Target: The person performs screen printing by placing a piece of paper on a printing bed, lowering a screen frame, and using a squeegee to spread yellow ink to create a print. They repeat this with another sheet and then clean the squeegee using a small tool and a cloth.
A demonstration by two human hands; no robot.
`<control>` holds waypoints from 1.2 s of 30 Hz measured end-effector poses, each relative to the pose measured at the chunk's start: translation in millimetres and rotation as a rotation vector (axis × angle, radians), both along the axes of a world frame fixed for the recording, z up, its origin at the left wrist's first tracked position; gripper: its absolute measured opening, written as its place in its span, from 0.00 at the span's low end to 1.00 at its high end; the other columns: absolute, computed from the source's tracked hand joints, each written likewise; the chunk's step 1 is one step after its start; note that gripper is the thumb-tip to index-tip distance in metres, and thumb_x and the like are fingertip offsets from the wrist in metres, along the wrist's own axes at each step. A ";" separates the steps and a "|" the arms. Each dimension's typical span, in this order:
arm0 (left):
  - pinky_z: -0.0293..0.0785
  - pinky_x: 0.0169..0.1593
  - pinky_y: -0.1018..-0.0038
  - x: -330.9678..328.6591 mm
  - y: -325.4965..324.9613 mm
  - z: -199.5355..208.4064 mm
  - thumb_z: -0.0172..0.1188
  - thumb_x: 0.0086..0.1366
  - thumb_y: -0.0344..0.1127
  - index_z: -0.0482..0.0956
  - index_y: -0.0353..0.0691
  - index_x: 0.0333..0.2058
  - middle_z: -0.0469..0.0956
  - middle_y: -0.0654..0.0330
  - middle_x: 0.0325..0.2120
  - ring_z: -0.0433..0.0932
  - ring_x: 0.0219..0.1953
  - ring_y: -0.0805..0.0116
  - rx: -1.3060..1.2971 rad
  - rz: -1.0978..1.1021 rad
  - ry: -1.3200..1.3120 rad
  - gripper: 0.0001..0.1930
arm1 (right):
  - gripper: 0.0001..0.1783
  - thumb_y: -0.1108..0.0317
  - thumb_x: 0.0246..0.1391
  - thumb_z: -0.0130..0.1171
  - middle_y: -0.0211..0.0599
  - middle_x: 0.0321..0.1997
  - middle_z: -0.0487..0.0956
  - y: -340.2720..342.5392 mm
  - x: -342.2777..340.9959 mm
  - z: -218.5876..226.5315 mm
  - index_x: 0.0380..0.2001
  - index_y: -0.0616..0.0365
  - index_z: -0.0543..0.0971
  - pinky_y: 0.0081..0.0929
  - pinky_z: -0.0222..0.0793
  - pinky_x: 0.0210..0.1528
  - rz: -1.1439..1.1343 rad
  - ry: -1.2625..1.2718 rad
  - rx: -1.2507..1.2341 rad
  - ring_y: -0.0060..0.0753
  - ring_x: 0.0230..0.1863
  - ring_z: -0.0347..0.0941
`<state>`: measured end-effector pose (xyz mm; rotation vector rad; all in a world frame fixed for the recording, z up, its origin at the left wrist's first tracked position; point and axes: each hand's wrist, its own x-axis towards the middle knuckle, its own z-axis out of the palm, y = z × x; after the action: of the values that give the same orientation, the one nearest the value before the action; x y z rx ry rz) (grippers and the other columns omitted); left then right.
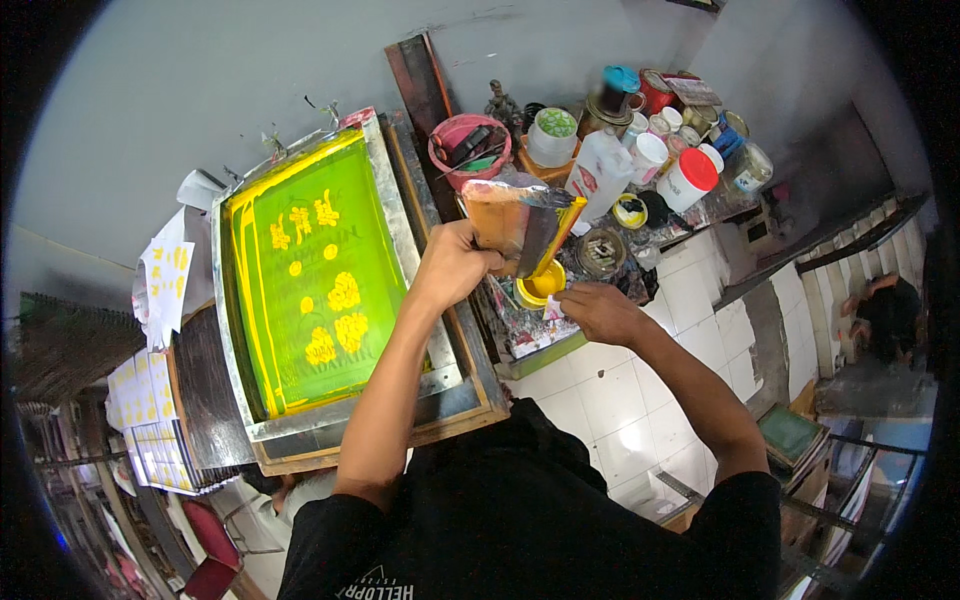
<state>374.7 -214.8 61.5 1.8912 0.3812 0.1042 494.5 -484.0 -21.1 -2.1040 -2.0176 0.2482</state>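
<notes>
My left hand (455,262) is closed around a wide squeegee (512,225), held tilted. Yellow ink coats the squeegee's blade edge, whose lower end is at a small tub of yellow ink (543,285). My right hand (603,314) is closed at the tub's right side, its fingertips at the rim; a small pale pink patch shows below them. To the left lies a screen-printing frame (388,205) with green mesh (310,265), bearing yellow floral motifs and dots. Yellow ink streaks run along the mesh's left and far edges.
The ink-stained side table (527,340) holds a pink basin (468,150) of tools, a translucent jug (600,175), a red-lidded tub (688,180) and several jars. Printed sheets (150,420) lie left of the frame. Another person (888,318) is at the far right, beyond the tiled floor (625,400).
</notes>
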 end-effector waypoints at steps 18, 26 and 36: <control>0.78 0.45 0.71 -13.0 -0.7 -5.0 0.69 0.52 0.26 0.87 0.32 0.39 0.88 0.54 0.34 0.86 0.37 0.69 -0.046 0.029 -0.102 0.14 | 0.06 0.72 0.62 0.62 0.38 0.25 0.82 -7.0 -8.1 -18.2 0.36 0.63 0.76 0.29 0.76 0.29 -0.896 0.540 0.271 0.24 0.26 0.79; 0.79 0.46 0.72 -25.1 12.4 -16.2 0.68 0.51 0.18 0.85 0.33 0.39 0.87 0.59 0.36 0.84 0.38 0.69 -0.446 0.188 -0.231 0.15 | 0.07 0.71 0.61 0.64 0.32 0.25 0.80 9.0 -26.5 -12.7 0.38 0.60 0.77 0.22 0.70 0.23 -1.024 1.489 0.566 0.21 0.21 0.74; 0.80 0.41 0.75 -40.0 21.6 -7.5 0.67 0.52 0.18 0.83 0.33 0.40 0.86 0.57 0.36 0.85 0.35 0.69 -0.494 0.223 -0.191 0.15 | 0.04 0.71 0.64 0.62 0.27 0.29 0.78 21.2 -28.8 -10.7 0.40 0.57 0.78 0.21 0.66 0.23 -0.938 1.945 0.611 0.18 0.24 0.72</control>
<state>334.7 -193.2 54.1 1.3360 0.4399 0.3084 465.7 -462.8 -31.8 -1.0247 0.0758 0.8314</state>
